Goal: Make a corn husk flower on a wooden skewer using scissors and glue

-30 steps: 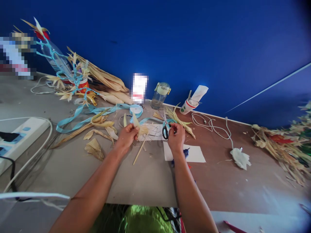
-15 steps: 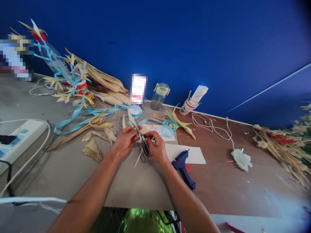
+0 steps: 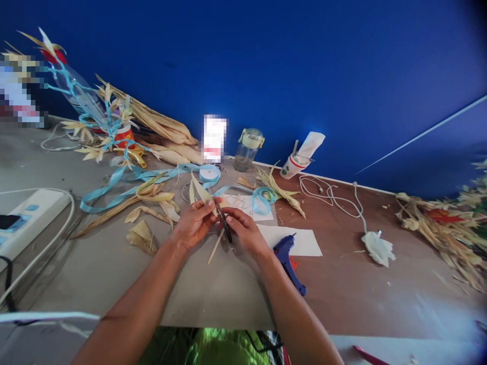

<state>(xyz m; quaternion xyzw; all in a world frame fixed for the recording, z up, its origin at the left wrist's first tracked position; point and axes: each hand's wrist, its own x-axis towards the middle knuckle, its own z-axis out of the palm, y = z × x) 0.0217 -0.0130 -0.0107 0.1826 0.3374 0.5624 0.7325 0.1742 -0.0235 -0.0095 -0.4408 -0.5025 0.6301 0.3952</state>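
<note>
Husk strip [image 3: 201, 187] is rising from the left hand [image 3: 196, 220], which is pinching it near its lower end, left of the glue gun [image 3: 288, 266] and a little beyond it; the right hand [image 3: 245, 230] is gripping scissors [image 3: 225, 228], their dark handles showing just beside the strip. Fingers are hiding the blades, so I cannot tell whether they are biting; by my judgement, this piece is being shaped and is not yet finished. A thin stick [image 3: 216, 248] is lying left of the gun, and blank paper [image 3: 304, 243] is lying just behind it. Farther left of the gun, loose husks [image 3: 141, 238] are waiting, apparently unworked. Beyond the gun, to the left, a ribbon spool [image 3: 209, 175] is resting with its ribbon trailing. Farthest left of the gun, husk flowers [image 3: 83, 132] are sitting on blue-wrapped branches [image 3: 110, 126], seemingly completed, while a husk bunch [image 3: 163, 126] is lying nearby, looking uncut.
</note>
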